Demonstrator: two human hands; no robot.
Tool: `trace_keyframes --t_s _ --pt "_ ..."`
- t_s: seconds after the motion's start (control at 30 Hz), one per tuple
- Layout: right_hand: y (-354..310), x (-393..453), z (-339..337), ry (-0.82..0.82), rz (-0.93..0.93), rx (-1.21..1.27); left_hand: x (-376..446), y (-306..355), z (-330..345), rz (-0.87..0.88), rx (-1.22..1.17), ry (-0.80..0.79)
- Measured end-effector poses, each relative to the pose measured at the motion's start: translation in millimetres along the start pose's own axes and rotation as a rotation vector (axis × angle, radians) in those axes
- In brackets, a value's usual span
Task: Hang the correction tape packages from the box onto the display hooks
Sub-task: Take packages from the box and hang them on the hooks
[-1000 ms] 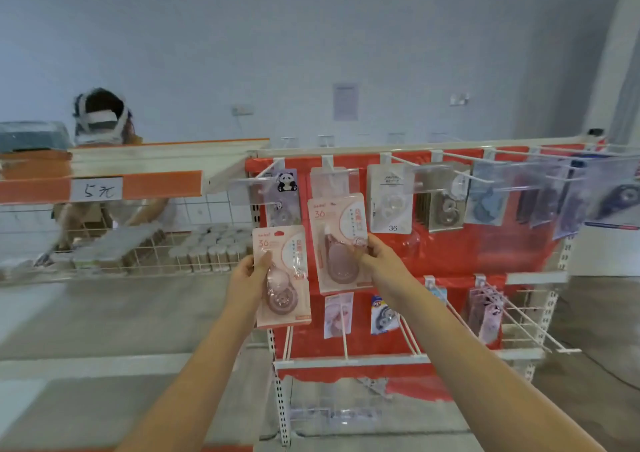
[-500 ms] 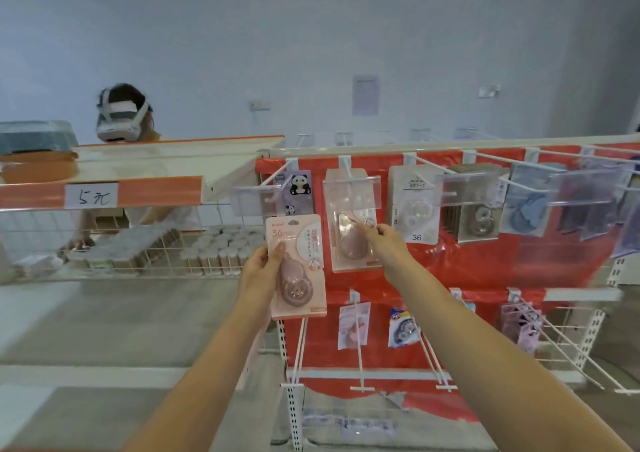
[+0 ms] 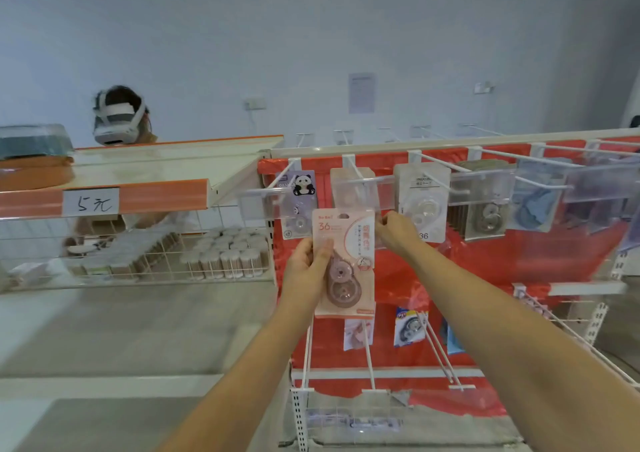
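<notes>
A: Head view: pink correction tape package (image 3: 343,262) upright, just below the second hook (image 3: 356,177). Left hand (image 3: 306,266) pinches its left edge, thumb in front.

B: Right hand (image 3: 398,231) pinches the top right corner. Light, stiff card; steer by edges, hang hole up.

Two bare forearms rise from the bottom edge of the view; no sleeve, watch, band or ring shows on either; the left hand (image 3: 306,264) has short plain nails, the thumbnail clearly visible; the right hand (image 3: 398,231) is gloveless too, its knuckles showing; elbows lie outside the view.
</notes>
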State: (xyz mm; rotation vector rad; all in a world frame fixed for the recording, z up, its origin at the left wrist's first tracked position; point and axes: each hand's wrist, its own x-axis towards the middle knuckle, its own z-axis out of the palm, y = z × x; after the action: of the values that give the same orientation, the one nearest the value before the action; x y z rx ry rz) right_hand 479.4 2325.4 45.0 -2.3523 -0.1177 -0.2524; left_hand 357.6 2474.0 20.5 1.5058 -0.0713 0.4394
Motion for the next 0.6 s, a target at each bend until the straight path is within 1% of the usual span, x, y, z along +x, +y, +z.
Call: trace_keyframes --t_s 0.1,0.2,0.3,0.43,0.6 --pt "8 -12 -17 0.022 -0.031 -0.245 -4 3 13 0.043 0.004 -0.037" --pt "17 -23 -33 0.027 -0.076 -0.384 -5 7 26 0.103 0.001 -0.042" --pt "25 -32 -45 0.031 -0.116 -0.473 -1 13 36 0.105 -0.008 -0.018" --pt "31 -45 -53 0.028 -0.114 -0.566 11 10 42 0.085 0.044 0.027" --pt "45 -51 -51 -0.048 -0.128 -0.677 29 -1 41 0.025 0.083 0.068"
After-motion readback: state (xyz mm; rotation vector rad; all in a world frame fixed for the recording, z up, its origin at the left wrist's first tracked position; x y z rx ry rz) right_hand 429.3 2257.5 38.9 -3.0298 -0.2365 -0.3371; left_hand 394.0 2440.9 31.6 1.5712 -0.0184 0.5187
